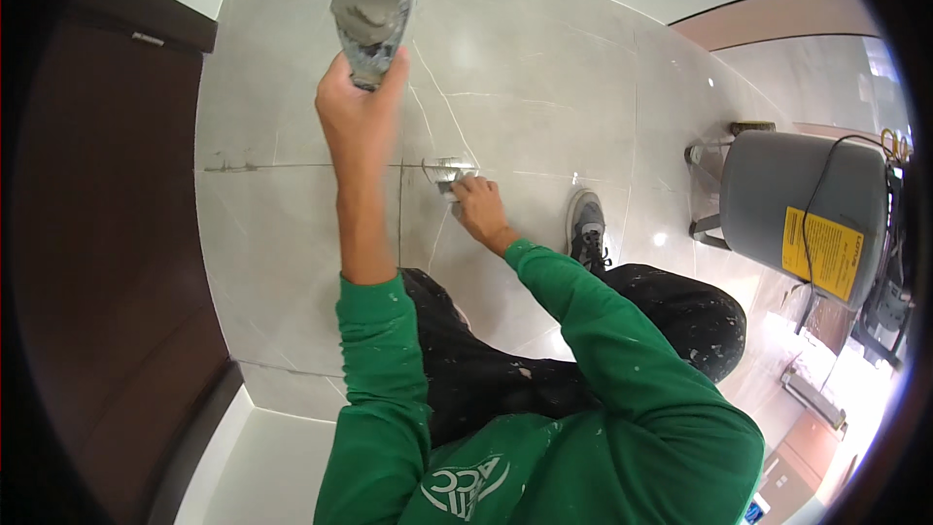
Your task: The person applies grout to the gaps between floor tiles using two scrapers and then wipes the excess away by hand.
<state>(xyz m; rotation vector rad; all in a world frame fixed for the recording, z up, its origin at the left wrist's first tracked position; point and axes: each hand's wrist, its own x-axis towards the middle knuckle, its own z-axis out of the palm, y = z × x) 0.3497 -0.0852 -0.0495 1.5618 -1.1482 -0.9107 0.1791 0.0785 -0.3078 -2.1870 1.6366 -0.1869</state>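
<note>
We've got the small scraper (445, 173) in our right hand (478, 206), fingers clamped on it, pressed where the floor tile (525, 107) seams cross. Left hand (358, 102) grips the loaded putty knife (370, 24), lifted over the far tile. Best to keep the blade flat and follow the seam (321, 166).

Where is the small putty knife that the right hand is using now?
In the head view, the small putty knife is near the picture's middle, in the right hand, pressed on the grey floor tiles where two grout lines cross, below the raised left hand.
</note>
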